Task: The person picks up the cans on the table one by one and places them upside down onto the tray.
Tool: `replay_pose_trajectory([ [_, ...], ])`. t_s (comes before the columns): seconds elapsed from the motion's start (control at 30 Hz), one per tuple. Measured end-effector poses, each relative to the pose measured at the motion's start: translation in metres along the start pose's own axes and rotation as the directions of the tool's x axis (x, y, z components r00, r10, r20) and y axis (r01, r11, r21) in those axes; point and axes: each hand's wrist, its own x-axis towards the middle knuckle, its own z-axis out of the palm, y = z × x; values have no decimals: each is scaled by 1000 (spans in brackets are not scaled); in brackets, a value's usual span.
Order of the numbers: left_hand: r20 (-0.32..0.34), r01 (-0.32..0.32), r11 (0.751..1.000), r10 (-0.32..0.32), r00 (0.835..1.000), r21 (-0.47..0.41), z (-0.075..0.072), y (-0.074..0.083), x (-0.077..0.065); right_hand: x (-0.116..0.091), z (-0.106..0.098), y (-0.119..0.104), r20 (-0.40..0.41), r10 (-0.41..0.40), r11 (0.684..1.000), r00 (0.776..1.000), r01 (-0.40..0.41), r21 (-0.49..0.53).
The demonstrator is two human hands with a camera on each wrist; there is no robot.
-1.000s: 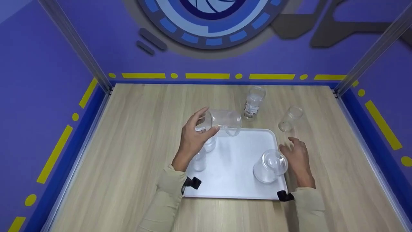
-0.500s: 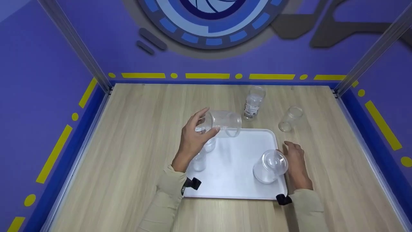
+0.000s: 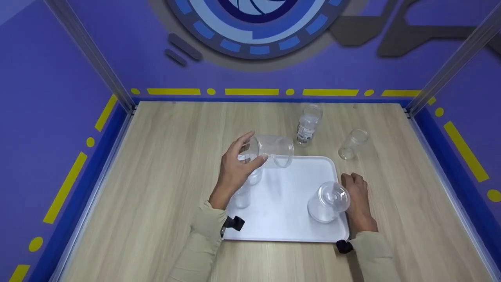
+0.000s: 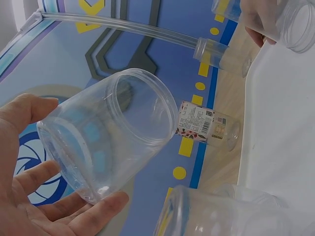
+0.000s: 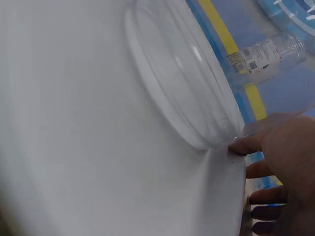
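Observation:
My left hand [image 3: 233, 166] holds a clear plastic jar [image 3: 277, 145] by its base, thumb and fingers spread round it. The jar lies sideways in the air over the tray's back edge, its open mouth pointing away from the palm in the left wrist view. On the white tray [image 3: 285, 211], a second wide jar [image 3: 325, 207] stands mouth down near the right rim. Beside that rim rests my right hand [image 3: 358, 197]. In the right wrist view its thumb touches the rim close to the jar, and the other fingers lie along the tray's outer side.
Two narrower clear containers, one a clear container [image 3: 242, 197], stand on the tray's left side, partly behind my left hand. A labelled clear bottle [image 3: 307, 127] stands behind the tray. A small clear container [image 3: 353, 144] stands to the right. Blue walls enclose the wooden table [image 3: 168, 164].
My right hand has drawn back and inward to the tray's right rim, its fingers coming down beside it. The jar in my left hand has barely moved.

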Motion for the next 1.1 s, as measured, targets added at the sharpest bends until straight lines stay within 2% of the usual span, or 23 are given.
replay_pose_trajectory([
  [0.1,7,-1,1000,1,1000,-2,0,0,0,-3,5,5,-59,-124,988,990,118,-102],
  [0.3,7,-6,1000,6,1000,-4,1,-3,0,-7,15,12,-150,-242,966,959,223,-130],
  [0.7,25,-12,1000,12,1000,-4,3,-3,0,-7,20,17,-153,-271,956,950,248,-158],
  [1.1,57,-11,1000,12,998,-6,7,-4,0,-9,18,18,-121,-296,939,947,265,-219],
])
